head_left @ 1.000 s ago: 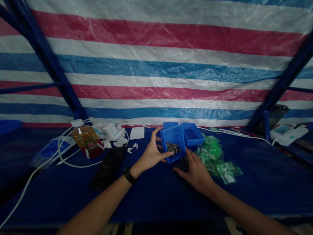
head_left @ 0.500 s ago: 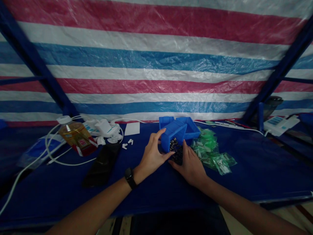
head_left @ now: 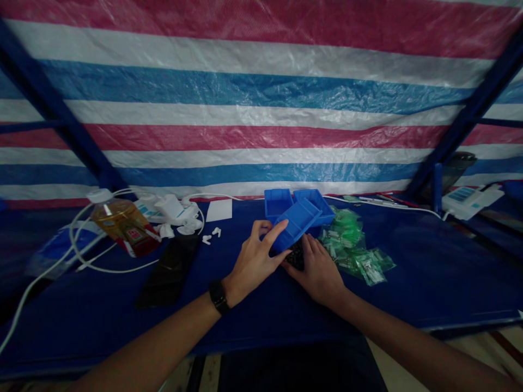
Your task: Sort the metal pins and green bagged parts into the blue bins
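Note:
In the middle of the table, my left hand (head_left: pixel 256 256) grips a small blue plastic bin (head_left: pixel 297 220) between thumb and fingers. The bin is tipped over, its outer bottom turned up. Beneath its lower edge lies a heap of small dark, shiny parts (head_left: pixel 295 257); their kind is too small to make out. My right hand (head_left: pixel 321 267) rests on the table against the right side of the heap, thumb and fingers apart in a cupped shape. Two more blue bins, a left one (head_left: pixel 278 202) and a right one (head_left: pixel 322 209), stand just behind.
Green-tinted plastic bags of small parts (head_left: pixel 351 245) lie right of my right hand. To the left are a dark phone-like slab (head_left: pixel 169 269), white earbuds (head_left: pixel 211 235), a drink bottle (head_left: pixel 125 223), a white cable (head_left: pixel 118 270) and chargers. A striped sheet (head_left: pixel 261 114) hangs behind.
The bin in my left hand has tipped further, so its bottom now faces up and the parts inside no longer show. My right hand stays beside the heap. The view has shifted slightly.

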Motion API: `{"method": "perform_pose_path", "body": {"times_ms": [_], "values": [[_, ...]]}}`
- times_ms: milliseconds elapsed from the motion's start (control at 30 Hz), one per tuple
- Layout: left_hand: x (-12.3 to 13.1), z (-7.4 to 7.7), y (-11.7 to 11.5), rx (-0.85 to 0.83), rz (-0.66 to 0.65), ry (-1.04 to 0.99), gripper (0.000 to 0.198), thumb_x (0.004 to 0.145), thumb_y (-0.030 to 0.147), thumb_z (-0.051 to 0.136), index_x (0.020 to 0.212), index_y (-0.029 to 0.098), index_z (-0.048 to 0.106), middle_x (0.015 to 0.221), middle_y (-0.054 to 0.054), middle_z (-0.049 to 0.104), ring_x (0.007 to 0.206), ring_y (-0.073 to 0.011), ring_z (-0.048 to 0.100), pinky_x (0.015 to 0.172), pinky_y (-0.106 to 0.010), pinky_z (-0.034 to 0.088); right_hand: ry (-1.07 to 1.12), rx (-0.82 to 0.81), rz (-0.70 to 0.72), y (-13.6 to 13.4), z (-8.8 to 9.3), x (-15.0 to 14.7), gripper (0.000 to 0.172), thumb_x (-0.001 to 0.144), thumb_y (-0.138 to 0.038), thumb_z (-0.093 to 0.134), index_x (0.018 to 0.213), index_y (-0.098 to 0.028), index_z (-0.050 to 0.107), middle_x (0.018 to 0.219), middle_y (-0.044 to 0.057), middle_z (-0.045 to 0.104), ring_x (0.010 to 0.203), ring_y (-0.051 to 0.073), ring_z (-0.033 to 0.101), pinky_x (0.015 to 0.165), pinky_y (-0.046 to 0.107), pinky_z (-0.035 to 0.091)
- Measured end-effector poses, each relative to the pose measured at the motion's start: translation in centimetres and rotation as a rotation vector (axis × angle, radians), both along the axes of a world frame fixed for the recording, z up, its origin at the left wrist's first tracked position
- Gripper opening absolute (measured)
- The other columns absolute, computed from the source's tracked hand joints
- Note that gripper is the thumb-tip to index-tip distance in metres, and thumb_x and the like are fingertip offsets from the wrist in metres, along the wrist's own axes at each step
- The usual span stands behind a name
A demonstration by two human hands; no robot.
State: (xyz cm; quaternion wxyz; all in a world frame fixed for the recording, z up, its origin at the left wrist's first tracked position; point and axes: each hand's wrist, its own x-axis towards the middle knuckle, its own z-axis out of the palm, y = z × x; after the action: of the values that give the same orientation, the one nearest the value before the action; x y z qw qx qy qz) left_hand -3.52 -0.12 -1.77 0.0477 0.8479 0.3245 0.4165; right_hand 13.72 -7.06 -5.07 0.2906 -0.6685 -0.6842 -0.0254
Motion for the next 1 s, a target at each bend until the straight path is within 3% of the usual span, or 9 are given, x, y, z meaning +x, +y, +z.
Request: {"method": "perform_pose_path", "body": {"times_ms": [167, 433, 600, 767, 833, 900, 1000], "values": [[-0.3, 0.2, 0.4, 0.048, -0.012, 0.039, 0.086, 0.073, 0.023, 0.087, 0.143, 0.039, 0.040, 0.124, -0.004, 0.043, 0.103, -0.0209, 0.065, 0.076, -0.033, 0.065, -0.009, -0.018, 0.006, -0.1, 0.5, -0.1, 0.073, 0.088, -0.055, 0.061, 0.141, -0.007, 0.048, 0.143, 0.024, 0.054, 0.137, 0.037, 0.047, 0.114, 0.052, 0.039], [-0.7, 0.9, 0.5, 0.061, -0.020, 0.058, 0.083, 0.075, 0.025, 0.085, 0.143, 0.041, 0.041, 0.124, -0.004, 0.044, 0.103, -0.0206, 0.064, 0.071, -0.029, 0.064, -0.020, -0.014, 0.031, -0.3, 0.5, 0.1, 0.069, 0.089, -0.056, 0.061, 0.142, -0.013, 0.049, 0.142, 0.021, 0.055, 0.135, 0.037, 0.049, 0.112, 0.054, 0.041], [-1.2, 2.7, 1.0, -0.014, -0.054, -0.126, 0.085, 0.074, 0.029, 0.085, 0.145, 0.038, 0.040, 0.124, -0.006, 0.048, 0.097, -0.0188, 0.064, 0.065, -0.025, 0.062, 0.011, -0.065, 0.038, -0.4, 1.0, 0.2, 0.068, 0.089, -0.056, 0.060, 0.142, -0.015, 0.050, 0.145, 0.020, 0.052, 0.135, 0.037, 0.048, 0.112, 0.054, 0.040], [-2.2, 4.9, 2.8, -0.291, -0.033, -0.615, 0.113, 0.063, 0.036, 0.092, 0.153, 0.040, 0.024, 0.123, -0.008, 0.052, 0.082, -0.0154, 0.065, 0.053, -0.020, 0.058, 0.191, -0.042, 0.065, -0.5, 1.8, 0.6, 0.060, 0.093, -0.055, 0.055, 0.141, -0.020, 0.050, 0.143, 0.016, 0.053, 0.133, 0.032, 0.051, 0.110, 0.050, 0.043], [-2.9, 5.4, 4.1, -0.419, 0.022, -0.781, 0.114, 0.064, 0.037, 0.091, 0.153, 0.041, 0.020, 0.117, -0.006, 0.055, 0.074, -0.0129, 0.065, 0.052, -0.020, 0.057, 0.252, -0.014, 0.070, -0.3, 2.4, 0.9, 0.053, 0.095, -0.052, 0.053, 0.138, -0.020, 0.052, 0.137, 0.014, 0.058, 0.127, 0.030, 0.056, 0.108, 0.048, 0.045], [-3.6, 5.4, 5.6, -0.534, 0.103, -0.907, 0.105, 0.067, 0.039, 0.088, 0.152, 0.037, 0.026, 0.109, -0.005, 0.059, 0.067, -0.0116, 0.064, 0.049, -0.020, 0.055, 0.261, -0.013, 0.078, 0.3, 3.4, 1.2, 0.043, 0.097, -0.048, 0.051, 0.130, -0.020, 0.058, 0.127, 0.012, 0.065, 0.117, 0.028, 0.062, 0.104, 0.045, 0.048], [-4.5, 4.6, 8.0, -0.754, 0.227, -0.942, 0.076, 0.072, 0.044, 0.083, 0.137, 0.024, 0.050, 0.095, -0.004, 0.063, 0.058, -0.0100, 0.060, 0.044, -0.018, 0.048, 0.184, -0.070, 0.170, 1.7, 4.8, 1.7, 0.034, 0.098, -0.043, 0.051, 0.118, -0.020, 0.066, 0.116, 0.010, 0.070, 0.110, 0.027, 0.065, 0.100, 0.043, 0.049]]}}
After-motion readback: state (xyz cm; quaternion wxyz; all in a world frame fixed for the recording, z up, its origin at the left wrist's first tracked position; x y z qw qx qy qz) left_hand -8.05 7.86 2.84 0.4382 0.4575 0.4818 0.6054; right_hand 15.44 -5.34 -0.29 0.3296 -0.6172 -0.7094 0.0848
